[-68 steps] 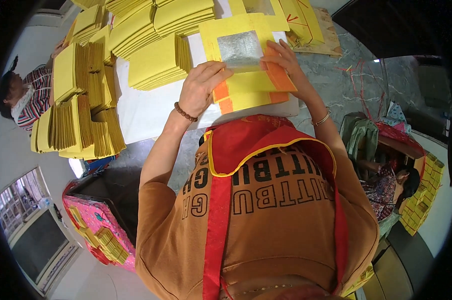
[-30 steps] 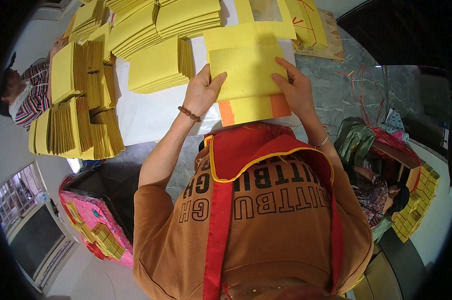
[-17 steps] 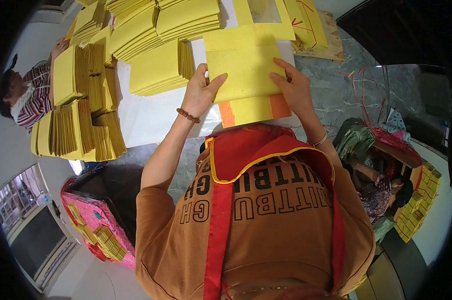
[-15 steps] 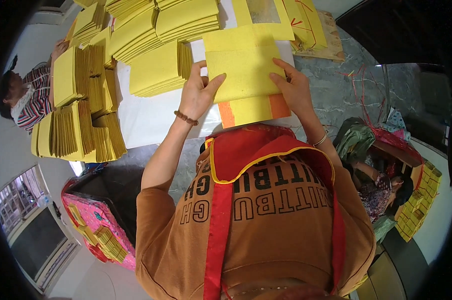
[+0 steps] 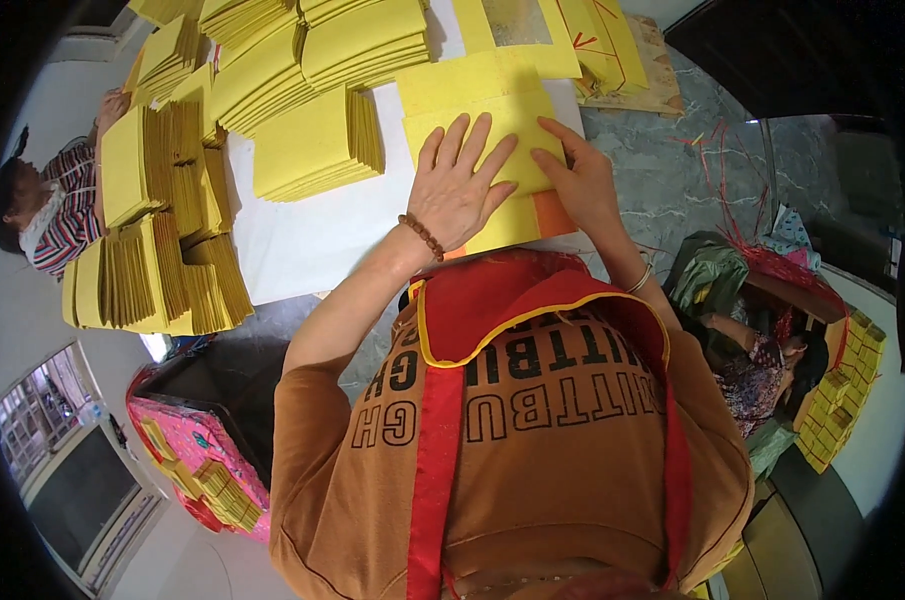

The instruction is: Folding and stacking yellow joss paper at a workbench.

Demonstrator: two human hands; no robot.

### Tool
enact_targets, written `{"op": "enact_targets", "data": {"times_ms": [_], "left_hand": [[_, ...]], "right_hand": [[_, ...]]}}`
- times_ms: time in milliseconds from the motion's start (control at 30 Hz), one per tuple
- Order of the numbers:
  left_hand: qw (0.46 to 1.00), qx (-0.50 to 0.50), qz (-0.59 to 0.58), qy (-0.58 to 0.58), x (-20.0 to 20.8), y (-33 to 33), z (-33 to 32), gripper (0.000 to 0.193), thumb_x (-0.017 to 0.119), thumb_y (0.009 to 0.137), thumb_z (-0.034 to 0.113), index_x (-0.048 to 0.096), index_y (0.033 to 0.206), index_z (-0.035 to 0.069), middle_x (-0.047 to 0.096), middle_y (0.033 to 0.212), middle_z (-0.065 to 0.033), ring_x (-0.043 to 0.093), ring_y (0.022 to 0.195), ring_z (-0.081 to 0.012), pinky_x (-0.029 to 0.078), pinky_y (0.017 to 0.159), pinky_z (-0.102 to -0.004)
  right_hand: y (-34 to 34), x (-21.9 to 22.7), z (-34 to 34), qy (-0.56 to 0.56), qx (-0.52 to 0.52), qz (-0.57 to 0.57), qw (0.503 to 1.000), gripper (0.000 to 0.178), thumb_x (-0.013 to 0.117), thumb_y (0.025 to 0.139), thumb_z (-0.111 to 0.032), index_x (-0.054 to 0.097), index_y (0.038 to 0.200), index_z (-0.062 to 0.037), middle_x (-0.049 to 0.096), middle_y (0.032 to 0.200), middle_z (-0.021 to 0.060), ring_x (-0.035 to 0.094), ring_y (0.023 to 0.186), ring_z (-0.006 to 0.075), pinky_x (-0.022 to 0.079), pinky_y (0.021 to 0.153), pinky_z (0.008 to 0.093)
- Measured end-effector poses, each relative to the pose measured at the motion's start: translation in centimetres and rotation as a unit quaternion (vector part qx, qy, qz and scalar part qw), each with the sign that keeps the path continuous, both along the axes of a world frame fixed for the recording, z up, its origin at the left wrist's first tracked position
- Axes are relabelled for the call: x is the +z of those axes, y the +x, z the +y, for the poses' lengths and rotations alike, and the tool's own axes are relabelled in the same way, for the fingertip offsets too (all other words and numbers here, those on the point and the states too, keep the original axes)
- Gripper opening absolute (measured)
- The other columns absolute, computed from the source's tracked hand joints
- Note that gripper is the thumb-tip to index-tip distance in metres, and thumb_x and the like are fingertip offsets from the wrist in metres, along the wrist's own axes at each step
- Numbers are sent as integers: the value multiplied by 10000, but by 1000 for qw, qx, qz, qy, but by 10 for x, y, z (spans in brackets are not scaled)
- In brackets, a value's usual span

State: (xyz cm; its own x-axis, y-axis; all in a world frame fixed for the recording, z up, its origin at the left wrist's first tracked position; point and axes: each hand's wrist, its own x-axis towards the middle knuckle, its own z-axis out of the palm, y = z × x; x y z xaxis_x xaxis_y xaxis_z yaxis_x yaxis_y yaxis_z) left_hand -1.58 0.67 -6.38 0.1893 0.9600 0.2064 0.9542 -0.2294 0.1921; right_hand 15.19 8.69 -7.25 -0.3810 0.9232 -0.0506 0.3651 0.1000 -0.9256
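Note:
A folded yellow paper sheet [image 5: 462, 90] lies on the near edge of the table, in front of my chest. Its lower part carries an orange patch [image 5: 554, 214] at the right corner. My left hand [image 5: 460, 180] rests on the sheet, palm down and fingers spread. At the sheet's right edge is my right hand [image 5: 580, 172], its thumb on top and index finger stretched along the paper; the other fingers are hidden. To the left of my left hand stands a stack of folded yellow papers [image 5: 307, 142].
More yellow paper stacks [image 5: 362, 45] cover the far table, with others [image 5: 157, 250] at the left. A person in stripes [image 5: 67, 205] works there. Tied yellow bundles [image 5: 607, 50] lie at the far right. Another person [image 5: 752, 375] is at the right, near a yellow block pile [image 5: 840, 395].
My left hand has let go of the sheet's left edge and moved right, onto its surface, with the fingers spread. My right hand remains at the right edge.

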Motion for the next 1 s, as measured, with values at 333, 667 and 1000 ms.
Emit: {"op": "enact_targets", "data": {"times_ms": [333,667,1000], "left_hand": [[1000,-7,7,-15,-2,0,0,595,526,847,428,368,1350,153,309,1386,-170,280,1265,-348,226,1023,-479],[996,-46,66,34,-1,3,0,670,612,754,414,439,1273,28,421,1267,-212,416,1105,-322,356,896,-407],[998,-2,12,69,21,-8,1,501,550,678,53,525,1178,51,579,1111,-105,549,946,-218,424,749,-327]], "right_hand": [[14,-33,-23,-8,5,117,993,254,652,801,-188,630,1043,-114,427,1246,93,431,1167,256,347,989,349],[25,-44,-18,-204,13,278,939,225,499,903,-89,602,1092,-22,402,1320,85,386,1218,184,305,1014,287],[24,-6,-15,-88,-33,186,978,358,489,918,-134,484,1260,-26,419,1336,91,403,1212,182,304,1009,297]]}}
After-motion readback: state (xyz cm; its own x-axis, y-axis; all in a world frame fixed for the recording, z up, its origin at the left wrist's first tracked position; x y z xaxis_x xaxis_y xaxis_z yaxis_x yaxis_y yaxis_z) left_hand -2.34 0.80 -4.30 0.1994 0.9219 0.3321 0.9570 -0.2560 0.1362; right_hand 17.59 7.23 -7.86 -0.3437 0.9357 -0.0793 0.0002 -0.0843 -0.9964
